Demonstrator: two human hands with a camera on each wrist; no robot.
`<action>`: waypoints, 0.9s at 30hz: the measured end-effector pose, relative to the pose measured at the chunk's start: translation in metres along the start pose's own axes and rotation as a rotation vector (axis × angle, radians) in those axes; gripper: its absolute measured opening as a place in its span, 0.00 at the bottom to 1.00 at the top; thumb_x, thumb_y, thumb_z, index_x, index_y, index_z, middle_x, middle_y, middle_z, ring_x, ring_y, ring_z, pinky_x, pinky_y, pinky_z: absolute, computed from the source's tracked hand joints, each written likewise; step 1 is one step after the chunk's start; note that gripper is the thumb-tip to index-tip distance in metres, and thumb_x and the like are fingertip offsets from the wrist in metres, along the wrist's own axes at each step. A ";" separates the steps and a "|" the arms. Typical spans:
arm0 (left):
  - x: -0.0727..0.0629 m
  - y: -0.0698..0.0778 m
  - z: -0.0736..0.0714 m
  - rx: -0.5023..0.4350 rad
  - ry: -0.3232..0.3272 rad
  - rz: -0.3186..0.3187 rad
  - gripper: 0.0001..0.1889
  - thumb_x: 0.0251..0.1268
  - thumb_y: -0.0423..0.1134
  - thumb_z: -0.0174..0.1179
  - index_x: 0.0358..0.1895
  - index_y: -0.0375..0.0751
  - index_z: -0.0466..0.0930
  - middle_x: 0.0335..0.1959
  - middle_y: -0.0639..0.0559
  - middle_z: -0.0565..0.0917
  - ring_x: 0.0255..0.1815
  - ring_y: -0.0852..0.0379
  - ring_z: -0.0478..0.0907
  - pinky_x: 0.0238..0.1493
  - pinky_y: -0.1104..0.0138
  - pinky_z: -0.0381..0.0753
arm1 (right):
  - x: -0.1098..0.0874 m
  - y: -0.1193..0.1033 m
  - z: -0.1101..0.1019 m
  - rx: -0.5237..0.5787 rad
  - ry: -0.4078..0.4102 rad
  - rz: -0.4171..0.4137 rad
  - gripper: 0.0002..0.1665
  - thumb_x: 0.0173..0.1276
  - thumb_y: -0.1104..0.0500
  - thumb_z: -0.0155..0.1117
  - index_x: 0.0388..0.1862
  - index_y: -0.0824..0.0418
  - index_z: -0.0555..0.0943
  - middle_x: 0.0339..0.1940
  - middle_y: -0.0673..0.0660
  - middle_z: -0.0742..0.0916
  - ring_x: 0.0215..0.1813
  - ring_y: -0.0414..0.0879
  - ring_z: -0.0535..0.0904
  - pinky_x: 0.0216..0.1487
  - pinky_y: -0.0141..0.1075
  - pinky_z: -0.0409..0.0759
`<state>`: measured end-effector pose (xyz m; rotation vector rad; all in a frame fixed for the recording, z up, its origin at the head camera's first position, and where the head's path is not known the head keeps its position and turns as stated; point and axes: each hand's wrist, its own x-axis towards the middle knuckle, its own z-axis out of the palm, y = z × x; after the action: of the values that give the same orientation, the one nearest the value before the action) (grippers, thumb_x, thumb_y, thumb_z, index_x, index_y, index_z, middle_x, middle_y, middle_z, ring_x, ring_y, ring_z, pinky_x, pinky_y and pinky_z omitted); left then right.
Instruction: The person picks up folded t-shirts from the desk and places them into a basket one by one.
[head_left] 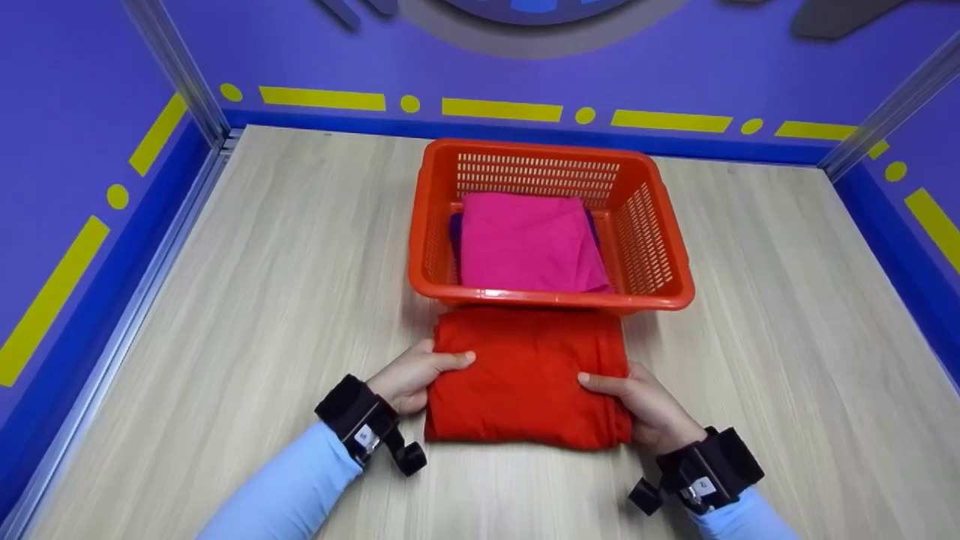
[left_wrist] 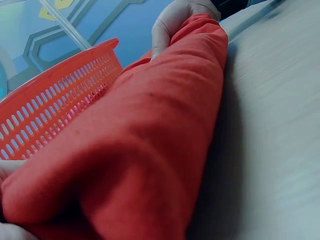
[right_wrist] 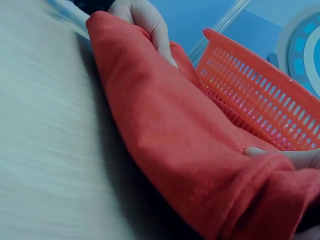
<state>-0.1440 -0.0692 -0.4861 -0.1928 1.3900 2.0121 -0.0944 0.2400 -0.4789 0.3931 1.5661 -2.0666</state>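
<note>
A folded red cloth (head_left: 529, 379) is held between both hands, directly in front of the orange-red basket (head_left: 551, 298). My left hand (head_left: 420, 375) grips its left edge, thumb on top and fingers underneath. At the opposite edge my right hand (head_left: 645, 401) grips it the same way, its thumb (right_wrist: 265, 151) lying over the fabric in the right wrist view. Both wrist views show a dark shadow under the cloth's near fold. Inside the basket lies a folded pink cloth (head_left: 529, 244), with a dark purple cloth (head_left: 456, 232) partly hidden beneath it.
The basket has slotted walls and stands on the pale wood-grain table (head_left: 300, 262). Blue-purple panels (head_left: 337, 60) with yellow markings enclose the back and sides, joined by metal corner posts (head_left: 187, 75). Each wrist wears a black camera strap (head_left: 360, 416).
</note>
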 end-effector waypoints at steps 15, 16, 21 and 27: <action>-0.026 0.013 0.004 -0.015 -0.142 0.025 0.09 0.74 0.31 0.58 0.52 0.35 0.76 0.38 0.50 0.87 0.42 0.56 0.86 0.46 0.62 0.86 | -0.032 -0.016 0.006 -0.066 -0.046 -0.060 0.12 0.74 0.62 0.61 0.54 0.60 0.73 0.41 0.54 0.88 0.43 0.47 0.87 0.47 0.43 0.87; -0.028 0.015 0.005 -0.013 -0.145 0.025 0.08 0.74 0.32 0.57 0.51 0.36 0.76 0.38 0.50 0.87 0.41 0.56 0.86 0.46 0.62 0.86 | -0.034 -0.018 0.007 -0.063 -0.048 -0.062 0.12 0.74 0.62 0.61 0.54 0.59 0.74 0.41 0.53 0.88 0.43 0.47 0.87 0.46 0.43 0.87; -0.041 0.025 0.009 -0.019 -0.168 0.029 0.09 0.74 0.33 0.56 0.53 0.35 0.76 0.39 0.49 0.87 0.41 0.55 0.86 0.45 0.62 0.87 | -0.045 -0.030 0.008 -0.082 -0.061 -0.066 0.09 0.75 0.62 0.60 0.51 0.59 0.76 0.40 0.53 0.88 0.42 0.46 0.88 0.46 0.41 0.86; -0.052 0.041 0.020 -0.063 -0.237 0.036 0.11 0.76 0.32 0.53 0.55 0.35 0.77 0.42 0.48 0.87 0.43 0.55 0.87 0.48 0.59 0.87 | -0.063 -0.051 0.008 -0.090 -0.114 -0.070 0.08 0.78 0.60 0.57 0.51 0.58 0.78 0.41 0.53 0.89 0.42 0.47 0.88 0.47 0.41 0.87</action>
<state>-0.1239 -0.0836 -0.4211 0.0425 1.1902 2.0352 -0.0704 0.2570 -0.4032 0.1864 1.6178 -2.0241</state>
